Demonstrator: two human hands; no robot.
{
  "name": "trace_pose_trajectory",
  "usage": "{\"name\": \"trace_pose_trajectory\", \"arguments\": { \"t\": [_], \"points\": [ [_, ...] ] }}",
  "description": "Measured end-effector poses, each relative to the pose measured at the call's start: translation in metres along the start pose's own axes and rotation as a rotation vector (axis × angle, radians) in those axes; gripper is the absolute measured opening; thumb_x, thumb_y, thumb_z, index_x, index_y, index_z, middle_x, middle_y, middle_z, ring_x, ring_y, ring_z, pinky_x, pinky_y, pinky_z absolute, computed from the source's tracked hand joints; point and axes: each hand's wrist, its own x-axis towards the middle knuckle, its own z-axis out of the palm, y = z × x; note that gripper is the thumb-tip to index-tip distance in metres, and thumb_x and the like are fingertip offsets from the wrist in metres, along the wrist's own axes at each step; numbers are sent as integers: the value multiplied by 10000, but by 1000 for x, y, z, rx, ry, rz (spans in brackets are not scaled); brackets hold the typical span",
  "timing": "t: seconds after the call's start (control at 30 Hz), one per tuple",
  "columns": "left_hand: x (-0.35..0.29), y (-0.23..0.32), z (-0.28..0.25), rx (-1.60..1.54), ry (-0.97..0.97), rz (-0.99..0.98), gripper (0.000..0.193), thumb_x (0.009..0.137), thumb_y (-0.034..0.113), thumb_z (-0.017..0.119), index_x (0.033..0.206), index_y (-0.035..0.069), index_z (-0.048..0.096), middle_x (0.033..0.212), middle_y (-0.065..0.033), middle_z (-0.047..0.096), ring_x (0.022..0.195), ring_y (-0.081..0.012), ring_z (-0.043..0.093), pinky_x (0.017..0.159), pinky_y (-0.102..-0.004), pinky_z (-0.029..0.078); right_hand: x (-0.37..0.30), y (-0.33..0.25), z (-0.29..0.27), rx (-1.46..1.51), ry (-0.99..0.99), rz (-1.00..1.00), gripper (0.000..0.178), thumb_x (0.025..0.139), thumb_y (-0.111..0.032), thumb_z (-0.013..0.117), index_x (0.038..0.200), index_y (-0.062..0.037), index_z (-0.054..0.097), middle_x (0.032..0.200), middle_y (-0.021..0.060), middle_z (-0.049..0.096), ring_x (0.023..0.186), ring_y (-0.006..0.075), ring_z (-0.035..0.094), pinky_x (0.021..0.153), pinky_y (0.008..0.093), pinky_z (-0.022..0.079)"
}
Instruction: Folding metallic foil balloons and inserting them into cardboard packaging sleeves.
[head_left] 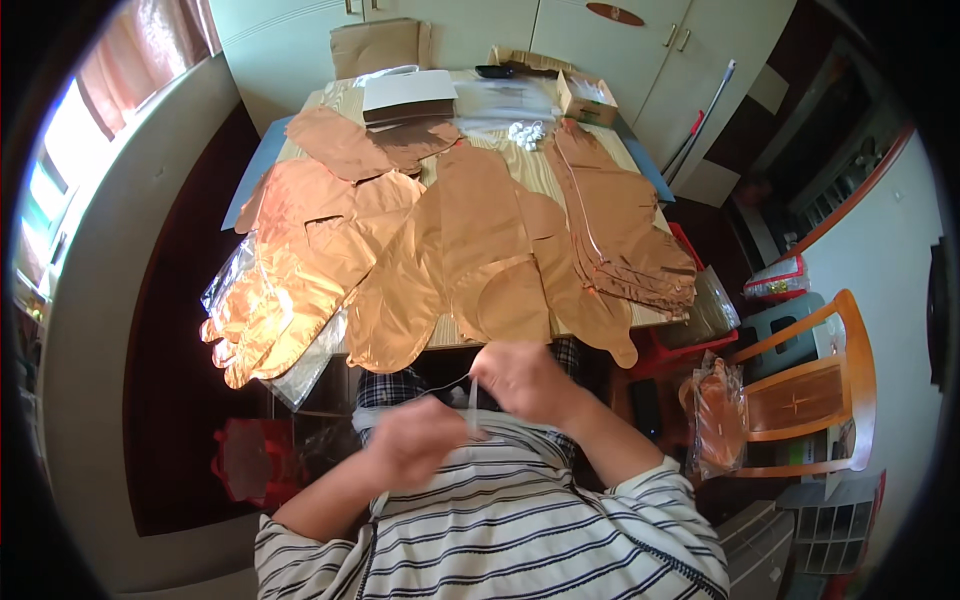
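Note:
In front of my waist, just off the near table edge, both hands are closed and slightly blurred. A thin white string (473,405) stretches between my right hand (525,380), higher up, and my left hand (420,440), lower down; its loose length trails to the left. My fingertips pinch it, though fine detail is lost. Flat copper-coloured foil balloons (490,230) overlap across the table beyond my hands. A shinier, crumpled foil piece (290,270) lies at the left over clear plastic wrap (300,385). Another folded foil stack (625,225) on the right has a white string along it.
On the far table stand a white-topped box (408,95), a small cardboard box (590,95), clear plastic bags (505,105) and a white string bundle (526,134). A wooden chair (800,400) holding a bagged foil item (715,415) stands right. Something red (255,460) sits low left.

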Motion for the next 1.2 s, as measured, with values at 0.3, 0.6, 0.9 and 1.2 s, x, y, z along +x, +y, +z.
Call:
{"name": "trace_pose_trajectory", "arguments": {
  "t": [0.3, 0.6, 0.9, 1.2],
  "points": [
    [9, -1, -20, 125, -3, 34, 305, 757, -59, 700, 1031, 71, 734, 908, -94, 685, 760, -246, 665, 701, -337, 536, -2, 7, 14, 124, -127, -90, 34, 876, -71, 610, 880, -58, 642, 765, 109, 595, 689, 303, 612, 628, 375, 506],
    [17, -10, -29, 338, 113, -61, 348, 790, -105, 653, 1074, 80, 728, 884, -121, 677, 729, -262, 674, 656, -321, 561, -8, -19, 12, -5, -381, -114, 77, 818, -79, 664, 842, -65, 592, 742, 94, 577, 676, 303, 602, 632, 382, 511],
    [21, -26, -27, 237, 68, -133, 318, 783, -81, 679, 1059, 67, 736, 910, -103, 686, 748, -243, 679, 683, -323, 561, -12, -33, 8, 318, -285, 5, 40, 892, -79, 633, 864, -61, 611, 777, 125, 614, 715, 303, 633, 666, 377, 516],
    [17, -32, -22, 244, 7, -98, 299, 783, -61, 701, 1054, 63, 735, 882, -117, 685, 765, -269, 679, 684, -331, 565, -4, -27, 2, 299, -124, -107, 93, 838, -115, 678, 877, -68, 607, 785, 116, 602, 714, 294, 631, 643, 377, 501]
  ]
}}
